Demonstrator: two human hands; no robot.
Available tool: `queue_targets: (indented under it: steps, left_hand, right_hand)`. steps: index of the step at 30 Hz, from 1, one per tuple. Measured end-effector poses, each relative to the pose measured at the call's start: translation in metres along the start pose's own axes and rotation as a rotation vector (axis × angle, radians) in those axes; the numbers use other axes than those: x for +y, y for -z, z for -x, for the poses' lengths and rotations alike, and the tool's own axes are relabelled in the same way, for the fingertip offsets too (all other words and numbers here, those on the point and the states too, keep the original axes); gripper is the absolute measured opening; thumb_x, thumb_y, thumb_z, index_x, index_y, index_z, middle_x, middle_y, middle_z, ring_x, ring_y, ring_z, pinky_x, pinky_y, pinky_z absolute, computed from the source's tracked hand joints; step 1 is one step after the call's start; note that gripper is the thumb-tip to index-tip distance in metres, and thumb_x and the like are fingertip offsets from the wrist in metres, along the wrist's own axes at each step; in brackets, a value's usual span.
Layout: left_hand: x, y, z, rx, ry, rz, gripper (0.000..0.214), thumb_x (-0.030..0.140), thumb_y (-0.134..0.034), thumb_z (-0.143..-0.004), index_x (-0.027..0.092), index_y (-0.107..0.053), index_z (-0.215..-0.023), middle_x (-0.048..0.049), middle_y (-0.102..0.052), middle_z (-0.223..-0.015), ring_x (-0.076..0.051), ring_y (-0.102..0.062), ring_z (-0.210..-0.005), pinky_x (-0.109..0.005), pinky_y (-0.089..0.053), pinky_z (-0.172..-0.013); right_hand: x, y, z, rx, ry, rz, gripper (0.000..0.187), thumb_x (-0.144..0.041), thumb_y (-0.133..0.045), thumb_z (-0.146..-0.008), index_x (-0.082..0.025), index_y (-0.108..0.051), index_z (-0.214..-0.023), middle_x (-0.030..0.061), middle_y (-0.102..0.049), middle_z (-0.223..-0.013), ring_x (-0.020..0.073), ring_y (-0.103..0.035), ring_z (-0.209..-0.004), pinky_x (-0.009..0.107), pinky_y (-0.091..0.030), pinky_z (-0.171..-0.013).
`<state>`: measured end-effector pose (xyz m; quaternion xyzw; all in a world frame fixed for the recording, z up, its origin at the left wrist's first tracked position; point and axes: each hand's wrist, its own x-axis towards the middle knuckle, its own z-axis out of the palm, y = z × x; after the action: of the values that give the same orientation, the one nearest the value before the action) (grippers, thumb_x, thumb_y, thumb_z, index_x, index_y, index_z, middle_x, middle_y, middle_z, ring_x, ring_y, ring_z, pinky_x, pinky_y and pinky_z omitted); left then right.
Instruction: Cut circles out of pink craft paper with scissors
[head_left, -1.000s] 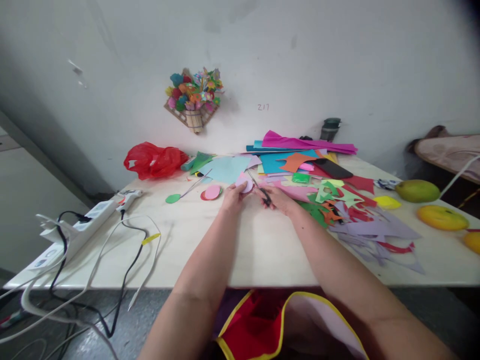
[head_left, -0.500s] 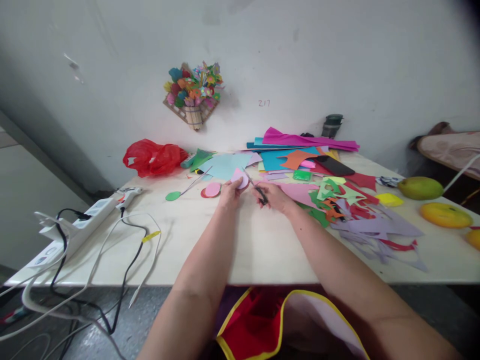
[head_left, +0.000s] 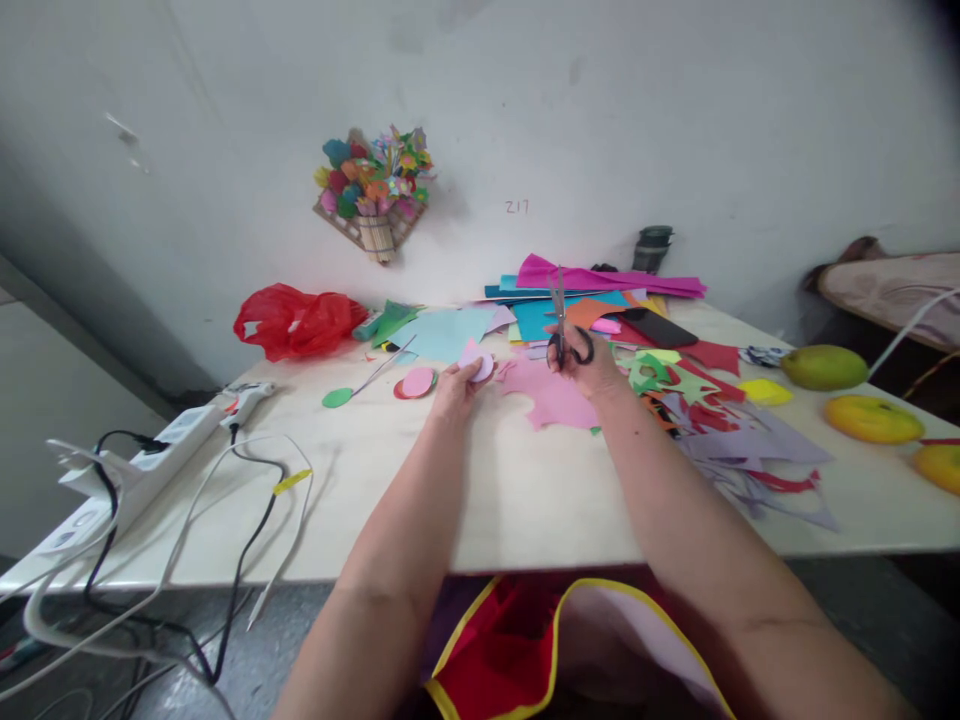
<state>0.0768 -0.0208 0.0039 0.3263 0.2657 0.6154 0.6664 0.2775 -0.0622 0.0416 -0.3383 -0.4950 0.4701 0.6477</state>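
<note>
My left hand pinches a small round lilac paper cutout just above the table. My right hand grips black-handled scissors with the blades pointing up and away, apart from the cutout. Between my hands a pink paper sheet with a ragged edge lies flat on the table. Left of my left hand rest a pink round cutout on a red one and a green oval on a thin stick.
A heap of coloured paper scraps and stacked sheets fills the right and back of the table. Mangoes lie at the far right. A red plastic bag, a power strip and cables sit at the left.
My right hand has swung the scissors away from the lilac cutout, up and to the right. The pink sheet now lies uncovered between my hands.
</note>
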Motion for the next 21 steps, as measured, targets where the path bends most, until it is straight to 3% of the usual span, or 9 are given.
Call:
queue_targets:
  steps: [4,8,21]
  left_hand:
    - [-0.002,0.0,-0.001,0.004,0.008,-0.02,0.01,0.005,-0.065,-0.074,0.006,-0.068,-0.084,-0.0141,-0.073,-0.087,-0.026,-0.068,-0.097,-0.042,-0.051,-0.096]
    - [-0.003,0.001,-0.003,0.029,-0.008,-0.024,0.012,0.005,-0.067,-0.072,0.006,-0.068,-0.084,-0.0124,-0.073,-0.085,-0.025,-0.07,-0.092,-0.041,-0.053,-0.093]
    - [-0.007,0.004,-0.007,0.029,-0.009,-0.036,0.013,0.007,-0.073,-0.067,0.007,-0.067,-0.079,-0.0107,-0.073,-0.081,-0.023,-0.071,-0.082,-0.036,-0.058,-0.082]
  right_hand:
    - [0.026,-0.01,0.003,-0.073,-0.102,0.162,0.031,-0.045,-0.067,-0.075,-0.016,-0.058,-0.071,-0.0006,-0.059,-0.053,0.0092,-0.053,-0.039,0.018,-0.031,-0.033]
    - [0.039,-0.027,0.011,-0.193,-0.316,0.371,0.02,-0.033,-0.068,-0.076,-0.017,-0.058,-0.073,-0.0035,-0.056,-0.049,0.0069,-0.046,-0.033,0.018,-0.03,-0.031]
    - [0.037,-0.028,0.012,-0.221,-0.302,0.422,0.013,-0.028,-0.062,-0.076,-0.017,-0.056,-0.073,-0.0048,-0.053,-0.051,0.0067,-0.046,-0.037,0.017,-0.031,-0.033]
